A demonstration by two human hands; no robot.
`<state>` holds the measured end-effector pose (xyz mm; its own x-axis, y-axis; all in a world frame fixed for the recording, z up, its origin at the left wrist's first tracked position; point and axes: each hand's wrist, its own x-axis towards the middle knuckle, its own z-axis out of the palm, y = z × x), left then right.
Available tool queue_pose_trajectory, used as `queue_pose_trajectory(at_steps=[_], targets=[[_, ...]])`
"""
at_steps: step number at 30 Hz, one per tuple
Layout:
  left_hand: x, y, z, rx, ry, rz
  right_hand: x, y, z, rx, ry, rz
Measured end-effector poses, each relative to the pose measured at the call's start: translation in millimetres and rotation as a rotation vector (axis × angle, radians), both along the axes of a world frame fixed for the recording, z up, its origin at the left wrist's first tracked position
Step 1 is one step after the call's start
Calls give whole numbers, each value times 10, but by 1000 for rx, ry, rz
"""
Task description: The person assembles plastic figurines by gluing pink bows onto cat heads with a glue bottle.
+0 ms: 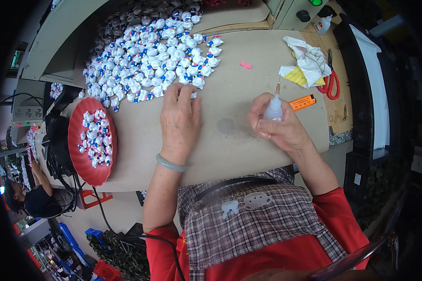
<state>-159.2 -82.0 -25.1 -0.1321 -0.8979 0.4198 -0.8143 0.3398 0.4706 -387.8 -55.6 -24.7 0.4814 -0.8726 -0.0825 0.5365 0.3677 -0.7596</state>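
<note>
My left hand [179, 117] rests at the near edge of a big heap of small white figures [150, 65] with blue, pink and yellow details. Its fingers are pinched round a small white piece [193, 95], mostly hidden by them, which looks like one of these figures. In my right hand [286, 131] is a small translucent glue bottle [273, 110] with a thin needle tip pointing up and away. The fingers wrap round its body, and the tip touches nothing. A small pink piece [246, 65] lies on the table beyond, between the two hands.
A red scalloped dish [75, 143] with more figures stands at the left. Toward the right lie an orange flat case [303, 102], crumpled white and yellow wrapping [308, 58] and red-handled scissors [333, 86]. A white bottle [322, 25] stands at the far right. Another person sits at the far left.
</note>
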Motion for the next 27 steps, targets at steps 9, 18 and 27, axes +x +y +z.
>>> queue_pose_trajectory(at_steps=[9,18,27], targets=[[137,158,38,91,139,26,0,-9,-20,12,-2,19],[25,546,185,674,1275,-81,47,-15,18,-20,76,19],[3,659,157,855,1567,-164,20,24,34,-121,86,4]])
